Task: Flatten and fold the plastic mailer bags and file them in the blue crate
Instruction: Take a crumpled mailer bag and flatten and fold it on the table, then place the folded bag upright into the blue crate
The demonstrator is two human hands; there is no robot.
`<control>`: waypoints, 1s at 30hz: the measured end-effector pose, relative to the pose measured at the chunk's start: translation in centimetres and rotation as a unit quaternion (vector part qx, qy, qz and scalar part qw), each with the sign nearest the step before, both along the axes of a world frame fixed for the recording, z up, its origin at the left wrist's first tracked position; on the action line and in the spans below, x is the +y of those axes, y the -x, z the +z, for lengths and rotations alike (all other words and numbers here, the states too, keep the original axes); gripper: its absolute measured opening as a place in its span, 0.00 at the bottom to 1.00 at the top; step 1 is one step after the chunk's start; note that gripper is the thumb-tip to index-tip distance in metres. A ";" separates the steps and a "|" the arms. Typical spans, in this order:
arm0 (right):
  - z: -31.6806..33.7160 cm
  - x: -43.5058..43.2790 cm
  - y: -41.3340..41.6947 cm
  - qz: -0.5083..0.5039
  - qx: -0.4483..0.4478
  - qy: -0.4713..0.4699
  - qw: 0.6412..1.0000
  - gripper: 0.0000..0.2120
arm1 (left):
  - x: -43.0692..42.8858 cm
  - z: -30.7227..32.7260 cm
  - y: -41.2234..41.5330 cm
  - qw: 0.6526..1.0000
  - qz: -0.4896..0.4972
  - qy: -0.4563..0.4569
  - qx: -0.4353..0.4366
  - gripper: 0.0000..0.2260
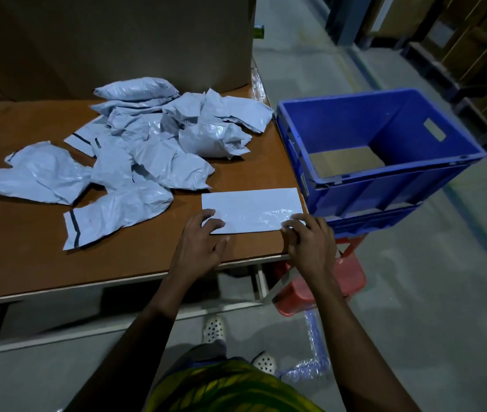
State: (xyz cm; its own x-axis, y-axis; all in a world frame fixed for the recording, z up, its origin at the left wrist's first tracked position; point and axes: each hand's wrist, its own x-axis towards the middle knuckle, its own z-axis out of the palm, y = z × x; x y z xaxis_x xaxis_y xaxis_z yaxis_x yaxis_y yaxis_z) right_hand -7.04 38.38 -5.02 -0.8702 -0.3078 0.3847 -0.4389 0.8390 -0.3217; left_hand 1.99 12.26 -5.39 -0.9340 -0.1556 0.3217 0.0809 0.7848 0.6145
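Left hand (203, 239) presses flat on folded mailer (251, 209); right hand (310, 242) curls at its corner, grip unclear. Crease firmly before lifting to blue crate (385, 188).

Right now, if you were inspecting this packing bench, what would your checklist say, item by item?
Surface: brown table, with bags spread across its middle.
Job's things: one flattened mailer at the table's near right corner; crumpled mailers piled behind it; blue crate to the right of the table, no mailers seen inside.
Clutter: large cardboard box at the back of the table.
Fingers: left hand rests on the flattened mailer's near left corner; right hand has bent fingers on its near right corner, and it is unclear whether they pinch.
Cables: nothing seen.
Surroundings: red stool below the crate, bubble wrap on the floor, shelving beyond.
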 end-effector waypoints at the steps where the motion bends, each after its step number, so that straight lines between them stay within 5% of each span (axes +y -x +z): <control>1: 0.0 -0.2 0.1 -0.002 0.007 -0.005 1.000 0.11 | -0.1 0.1 0.1 1.000 0.001 -0.003 0.001 0.14; 12: 4.8 -1.5 2.7 0.031 0.096 0.113 0.988 0.10 | -3.4 7.3 4.3 0.989 0.052 0.046 0.130 0.07; 17: 8.8 -1.8 5.3 0.070 0.126 0.124 0.982 0.11 | -7.5 11.1 11.0 0.979 -0.042 0.110 0.168 0.05; 30: 13.0 2.5 12.6 -0.170 0.225 0.085 0.956 0.07 | 0.9 17.2 34.5 0.903 -0.216 0.264 0.261 0.04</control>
